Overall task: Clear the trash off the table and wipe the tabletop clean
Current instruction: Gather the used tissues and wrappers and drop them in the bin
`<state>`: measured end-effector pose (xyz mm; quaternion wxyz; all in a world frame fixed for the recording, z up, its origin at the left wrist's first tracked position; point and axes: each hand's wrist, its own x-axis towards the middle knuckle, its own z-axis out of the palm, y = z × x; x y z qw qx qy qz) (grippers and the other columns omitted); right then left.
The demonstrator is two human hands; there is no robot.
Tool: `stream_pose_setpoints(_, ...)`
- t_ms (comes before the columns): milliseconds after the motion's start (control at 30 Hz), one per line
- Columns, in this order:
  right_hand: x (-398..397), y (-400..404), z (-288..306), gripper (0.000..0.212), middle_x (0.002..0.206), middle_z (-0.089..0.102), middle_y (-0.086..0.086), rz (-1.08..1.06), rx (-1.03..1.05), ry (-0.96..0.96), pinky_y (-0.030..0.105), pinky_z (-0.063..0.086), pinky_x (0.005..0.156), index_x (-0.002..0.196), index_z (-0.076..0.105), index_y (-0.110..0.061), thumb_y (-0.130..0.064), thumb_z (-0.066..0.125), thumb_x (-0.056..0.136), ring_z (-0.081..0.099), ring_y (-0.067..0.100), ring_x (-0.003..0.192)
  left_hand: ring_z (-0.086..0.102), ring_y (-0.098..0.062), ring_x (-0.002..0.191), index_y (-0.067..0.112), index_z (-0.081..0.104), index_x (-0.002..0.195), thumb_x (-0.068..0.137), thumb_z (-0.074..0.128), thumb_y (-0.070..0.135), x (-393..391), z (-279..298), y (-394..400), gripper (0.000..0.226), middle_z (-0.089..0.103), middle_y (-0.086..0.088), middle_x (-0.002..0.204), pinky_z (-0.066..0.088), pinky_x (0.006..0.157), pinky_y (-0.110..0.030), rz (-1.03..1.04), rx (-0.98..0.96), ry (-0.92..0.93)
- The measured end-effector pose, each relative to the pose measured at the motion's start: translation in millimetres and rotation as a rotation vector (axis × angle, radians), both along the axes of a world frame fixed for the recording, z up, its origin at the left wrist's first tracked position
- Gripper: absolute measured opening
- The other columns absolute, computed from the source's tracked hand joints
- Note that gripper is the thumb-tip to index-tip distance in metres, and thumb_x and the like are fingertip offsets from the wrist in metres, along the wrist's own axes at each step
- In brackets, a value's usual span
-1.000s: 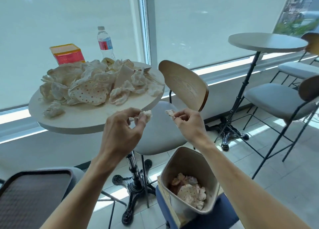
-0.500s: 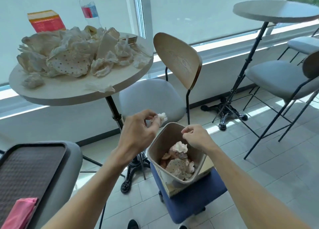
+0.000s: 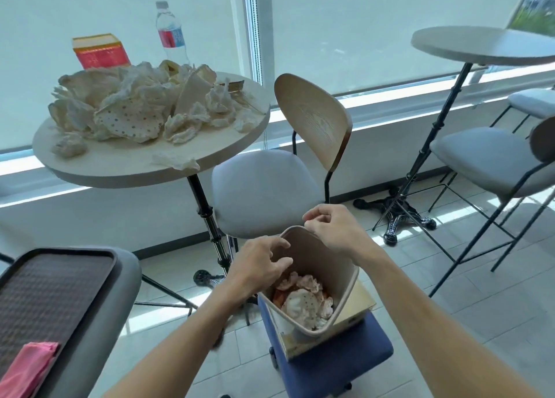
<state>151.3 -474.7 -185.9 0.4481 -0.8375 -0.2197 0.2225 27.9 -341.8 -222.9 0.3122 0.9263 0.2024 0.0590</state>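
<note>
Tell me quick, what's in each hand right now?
Left hand: open, empty, over the bin.
Right hand: fingers curled at the bin's rim, nothing visibly held.

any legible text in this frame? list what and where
None fully legible.
Water bottle label: white lettering on red and blue, blurred.
Red and yellow box behind the trash pile: print too blurred to read.
Cardboard box under the bin: no readable print.

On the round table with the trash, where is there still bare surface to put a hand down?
The round table is bare along its near edge, between the small crumpled wad at left and the flat tissue by the rim, and also at the far right rim. The middle and back are crowded by the paper pile, box and bottle.
</note>
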Motion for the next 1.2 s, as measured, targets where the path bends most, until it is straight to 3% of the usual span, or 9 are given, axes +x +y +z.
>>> stream_pose_setpoints(133, -2.2, 14.4, 17.4, 0.008, 0.084, 0.067, -0.004, 0.05, 0.047, -0.017, 0.025, 0.051, 0.073, 0.094, 0.071, -0.026, -0.024, 0.063, 0.093, 0.062, 0.011, 0.079, 0.062, -0.005, 0.088, 0.031, 0.072, 0.107, 0.082, 0.072, 0.039, -2.3, 36.6, 23.0, 0.025, 0.071, 0.014, 0.103, 0.053, 0.084, -0.03, 0.034, 0.023, -0.105)
stream_pose_setpoints(333, -10.2, 45.5, 55.8, 0.01, 0.094, 0.066, -0.003, 0.157, 0.11, -0.067, 0.017, 0.046, 0.071, 0.103, 0.068, -0.024, -0.025, 0.061, 0.096, 0.061, 0.009, 0.087, 0.063, -0.003, 0.083, 0.028, 0.072, 0.107, 0.084, 0.072, 0.035, -12.6, 111.3, 70.8, 0.024, 0.071, 0.013, 0.096, 0.054, 0.078, -0.03, 0.096, 0.18, -0.327)
stream_pose_setpoints(433, -14.8, 62.6, 76.3, 0.011, 0.1, 0.067, 0.005, 0.174, 0.138, -0.076, 0.017, 0.049, 0.073, 0.104, 0.068, -0.021, -0.024, 0.061, 0.096, 0.064, 0.017, 0.094, 0.064, -0.006, 0.082, 0.026, 0.072, 0.106, 0.084, 0.072, 0.034, -16.6, 142.8, 100.0, 0.023, 0.072, 0.011, 0.094, 0.055, 0.075, -0.03, 0.139, 0.264, -0.383)
stream_pose_setpoints(500, -17.5, 74.3, 86.6, 0.012, 0.102, 0.067, 0.007, 0.186, 0.154, -0.087, 0.017, 0.05, 0.074, 0.105, 0.068, -0.019, -0.023, 0.061, 0.096, 0.064, 0.02, 0.098, 0.063, -0.007, 0.085, 0.029, 0.071, 0.108, 0.084, 0.071, 0.038, -18.8, 157.1, 120.4, 0.026, 0.071, 0.012, 0.096, 0.051, 0.071, -0.028, 0.167, 0.32, -0.355)
stream_pose_setpoints(667, -25.8, 108.3, 102.9, 0.013, 0.104, 0.066, 0.015, 0.229, 0.196, -0.113, 0.012, 0.05, 0.065, 0.107, 0.067, -0.014, -0.02, 0.06, 0.097, 0.059, 0.012, 0.086, 0.058, -0.009, 0.092, 0.032, 0.064, 0.121, 0.076, 0.07, 0.06, -28.7, 166.3, 159.3, 0.054, 0.065, 0.01, 0.121, 0.044, 0.071, -0.029, 0.123, 0.433, -0.119)
stream_pose_setpoints(767, -28.6, 129.6, 109.6, 0.012, 0.097, 0.066, 0.004, 0.23, 0.224, -0.157, 0.014, 0.052, 0.07, 0.105, 0.068, -0.016, -0.02, 0.062, 0.096, 0.062, 0.009, 0.087, 0.061, -0.013, 0.099, 0.032, 0.065, 0.12, 0.075, 0.066, 0.067, -32.3, 156.4, 168.1, 0.057, 0.062, 0.009, 0.125, 0.048, 0.077, -0.03, 0.098, 0.44, -0.083)
stream_pose_setpoints(933, -29.1, 168.5, 125.9, 0.008, 0.082, 0.064, -0.004, 0.191, 0.237, -0.261, 0.019, 0.051, 0.07, 0.096, 0.071, -0.018, -0.017, 0.063, 0.093, 0.06, 0.009, 0.077, 0.058, -0.002, 0.073, 0.024, 0.076, 0.102, 0.083, 0.069, 0.049, -34.5, 144.3, 177.0, 0.032, 0.065, 0.011, 0.092, 0.052, 0.071, -0.026, 0.072, 0.306, -0.248)
stream_pose_setpoints(1100, -25.2, 213.0, 139.6, 0.015, 0.084, 0.062, -0.01, 0.149, 0.14, -0.453, 0.01, 0.041, 0.062, 0.105, 0.069, -0.018, -0.017, 0.059, 0.094, 0.057, 0.004, 0.074, 0.059, 0.0, 0.07, 0.018, 0.079, 0.094, 0.085, 0.073, 0.021, -41.4, 137.3, 184.6, 0.011, 0.066, 0.013, 0.079, 0.048, 0.066, -0.015, 0.051, 0.233, -0.388)
stream_pose_setpoints(1200, -26.1, 235.3, 142.6, 0.033, 0.116, 0.063, 0.002, 0.208, -0.003, -0.607, 0.026, 0.045, 0.092, 0.124, 0.064, -0.021, -0.02, 0.061, 0.092, 0.057, 0.016, 0.108, 0.062, 0.0, 0.072, 0.018, 0.079, 0.092, 0.084, 0.075, 0.017, -48.8, 136.6, 190.9, 0.01, 0.069, 0.014, 0.078, 0.045, 0.065, -0.01, 0.082, 0.153, -0.471)
